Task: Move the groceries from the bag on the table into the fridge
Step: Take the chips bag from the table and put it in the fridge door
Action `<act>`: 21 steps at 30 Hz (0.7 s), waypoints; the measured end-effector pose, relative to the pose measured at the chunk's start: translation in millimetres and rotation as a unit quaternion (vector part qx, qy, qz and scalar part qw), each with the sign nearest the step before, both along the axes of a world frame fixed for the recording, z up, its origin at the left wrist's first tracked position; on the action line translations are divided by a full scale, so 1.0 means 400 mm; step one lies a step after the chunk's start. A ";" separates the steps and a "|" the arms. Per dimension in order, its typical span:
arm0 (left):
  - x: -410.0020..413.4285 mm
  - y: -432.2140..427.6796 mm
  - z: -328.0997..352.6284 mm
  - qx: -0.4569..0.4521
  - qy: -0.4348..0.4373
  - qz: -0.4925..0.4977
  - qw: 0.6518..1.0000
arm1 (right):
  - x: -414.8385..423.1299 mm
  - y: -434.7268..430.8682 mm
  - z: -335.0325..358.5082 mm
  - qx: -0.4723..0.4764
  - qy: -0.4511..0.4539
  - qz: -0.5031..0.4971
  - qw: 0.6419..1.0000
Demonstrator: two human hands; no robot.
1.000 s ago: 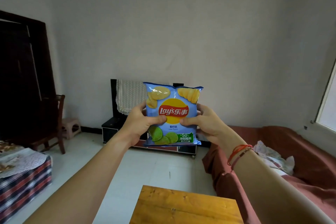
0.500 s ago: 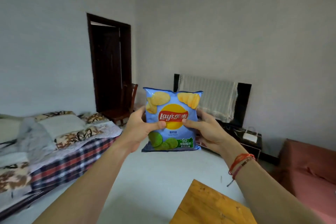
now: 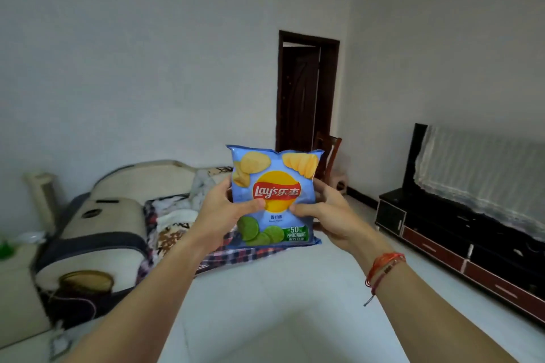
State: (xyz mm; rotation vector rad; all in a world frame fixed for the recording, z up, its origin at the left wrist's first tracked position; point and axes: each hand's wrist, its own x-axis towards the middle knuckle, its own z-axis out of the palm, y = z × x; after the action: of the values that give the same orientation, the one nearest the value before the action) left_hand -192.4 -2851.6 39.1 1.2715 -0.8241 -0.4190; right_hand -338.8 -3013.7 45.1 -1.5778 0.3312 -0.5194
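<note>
A light-blue bag of Lay's lime crisps (image 3: 274,183) is held upright in front of me at arm's length. My left hand (image 3: 221,212) grips its left edge, thumb across the front. My right hand (image 3: 327,212) grips its right edge the same way; red string bracelets circle that wrist. The grocery bag, the table and the fridge are out of view.
A bed (image 3: 177,221) with checked and patterned bedding lies left, a cream sofa arm (image 3: 103,224) nearer me. A dark doorway (image 3: 303,91) with a wooden chair (image 3: 331,153) stands behind the crisps. A black TV cabinet (image 3: 460,242) with a lace-covered screen lines the right wall. White floor (image 3: 280,303) lies ahead.
My view has swung left: the wooden table and red sofa have left the frame, the bed and doorway have shifted right. Both hands still hold the crisps the same way.
</note>
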 end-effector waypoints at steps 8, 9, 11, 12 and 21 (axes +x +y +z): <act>0.103 0.209 -0.026 0.016 0.001 0.143 0.990 | 0.259 0.117 -0.040 0.036 -0.001 0.140 0.989; 0.105 0.234 -0.028 0.015 0.001 0.162 0.987 | 0.288 0.130 -0.043 0.039 0.000 0.163 0.986; 0.103 0.289 -0.032 0.014 -0.003 0.206 0.978 | 0.342 0.164 -0.043 0.043 0.003 0.209 0.977; 0.098 0.319 -0.035 0.017 -0.007 0.229 0.973 | 0.365 0.187 -0.042 0.040 0.006 0.230 0.972; -0.039 0.604 -0.057 0.036 0.001 0.417 0.908 | 0.460 0.478 -0.060 0.000 -0.017 0.414 0.910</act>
State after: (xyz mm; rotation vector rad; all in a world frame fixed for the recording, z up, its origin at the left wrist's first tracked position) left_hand -208.1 -2609.9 16.2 1.5581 -0.2015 0.2446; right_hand -154.7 -2822.5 21.0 -1.5410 -0.3716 0.1172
